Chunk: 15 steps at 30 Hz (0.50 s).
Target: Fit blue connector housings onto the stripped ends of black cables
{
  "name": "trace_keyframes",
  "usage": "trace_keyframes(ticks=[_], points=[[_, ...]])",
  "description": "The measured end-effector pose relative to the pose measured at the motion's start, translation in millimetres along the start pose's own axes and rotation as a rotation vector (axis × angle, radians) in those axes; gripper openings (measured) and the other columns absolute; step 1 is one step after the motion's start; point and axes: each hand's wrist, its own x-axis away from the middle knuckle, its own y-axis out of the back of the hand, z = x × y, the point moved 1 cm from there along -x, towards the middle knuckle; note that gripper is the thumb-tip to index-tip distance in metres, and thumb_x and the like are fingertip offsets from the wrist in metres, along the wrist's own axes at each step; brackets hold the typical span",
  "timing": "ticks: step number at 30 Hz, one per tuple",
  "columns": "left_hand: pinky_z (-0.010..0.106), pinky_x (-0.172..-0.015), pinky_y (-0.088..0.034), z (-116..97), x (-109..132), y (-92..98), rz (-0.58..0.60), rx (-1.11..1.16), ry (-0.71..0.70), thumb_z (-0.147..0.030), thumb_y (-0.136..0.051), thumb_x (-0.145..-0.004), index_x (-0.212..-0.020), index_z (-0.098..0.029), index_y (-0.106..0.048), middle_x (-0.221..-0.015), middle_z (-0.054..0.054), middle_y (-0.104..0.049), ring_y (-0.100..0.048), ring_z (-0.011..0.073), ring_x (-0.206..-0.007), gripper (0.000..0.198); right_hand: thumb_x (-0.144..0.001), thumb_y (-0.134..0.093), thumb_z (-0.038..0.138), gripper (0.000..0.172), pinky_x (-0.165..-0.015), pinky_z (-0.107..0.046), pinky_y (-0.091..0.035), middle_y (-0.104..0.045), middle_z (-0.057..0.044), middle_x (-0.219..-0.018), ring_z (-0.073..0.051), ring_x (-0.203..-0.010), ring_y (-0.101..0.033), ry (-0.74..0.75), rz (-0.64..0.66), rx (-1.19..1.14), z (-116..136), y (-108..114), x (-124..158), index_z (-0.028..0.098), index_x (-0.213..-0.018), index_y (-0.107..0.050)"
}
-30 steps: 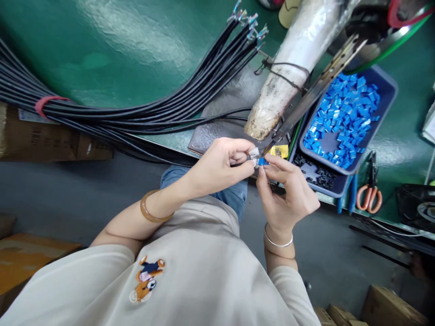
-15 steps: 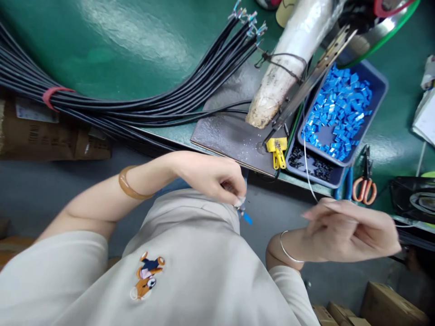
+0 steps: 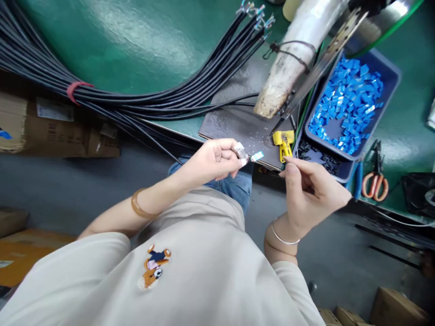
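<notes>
Holding silver connector [image 3: 240,150]: left hand [image 3: 217,159] | white carton label [image 3: 54,109]: unreadable

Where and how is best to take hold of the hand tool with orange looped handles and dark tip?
Best gripped, I judge, by its orange handles, from the near edge of the green bench, with the right hand, the closer one. The handles point toward the person and widen into two curved loops, while the narrow dark tip points away.
</notes>
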Motion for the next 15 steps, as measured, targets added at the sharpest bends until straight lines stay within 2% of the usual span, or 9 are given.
trace_keyframes(ticks=[2, 5, 9, 12, 15], points=[[0.015, -0.038, -0.026, 4, -3, 1.9, -0.048, 0.112, 0.019, -0.022, -0.062, -0.08, -0.077, -0.013, -0.056, -0.054, -0.004, -0.057, -0.034, 0.0004, -0.037, 0.011, -0.087, -0.065, 0.026, 0.014, -0.047, -0.022, -0.038, -0.064, 0.004, -0.064, -0.007, -0.049, -0.053, 0.001, 0.061, -0.017, 0, -7, -1, 0.023, -0.099, -0.073], [0.013, -0.042, -0.032, 5, -6, -0.7, -0.044, 0.131, -0.022, -0.014, -0.064, -0.075, -0.07, -0.011, -0.059, -0.054, -0.004, -0.057, -0.04, 0.0004, -0.042, 0.007, -0.087, -0.065, 0.025, 0.018, -0.052, -0.022, -0.042, -0.065, 0.003, -0.07, -0.005, -0.049, -0.049, 0.038, 0.106, -0.029, 2, -17, -4, 0.022, -0.104, -0.071], [0.012, -0.05, -0.039, 3, -11, -5.8, -0.092, 0.152, -0.122, -0.015, -0.069, -0.073, -0.071, -0.011, -0.061, -0.058, -0.004, -0.055, -0.047, 0.0019, -0.051, 0.01, -0.089, -0.062, 0.023, 0.012, -0.055, -0.021, -0.043, -0.062, 0.004, -0.065, -0.004, -0.048, -0.045, 0.006, 0.154, -0.023, -1, -27, -4, 0.02, -0.094, -0.072], [0.013, -0.052, -0.04, 1, -14, -10.2, -0.15, 0.143, -0.224, -0.014, -0.069, -0.073, -0.071, -0.011, -0.061, -0.062, -0.003, -0.057, -0.048, 0.0025, -0.054, 0.009, -0.089, -0.062, 0.024, 0.011, -0.053, -0.021, -0.041, -0.064, 0.004, -0.07, -0.004, -0.049, -0.045, -0.048, 0.094, -0.03, -5, -28, -1, 0.021, -0.092, -0.072], [0.015, -0.057, -0.043, 1, -15, -14.7, -0.197, 0.055, -0.309, -0.013, -0.067, -0.074, -0.07, -0.011, -0.06, -0.065, -0.001, -0.058, -0.051, 0.0044, -0.06, 0.009, -0.086, -0.066, 0.024, 0.012, -0.049, -0.022, -0.036, -0.059, 0.006, -0.065, -0.003, -0.045, -0.036, -0.093, -0.012, -0.086, -5, -23, 0, 0.022, -0.097, -0.071]])
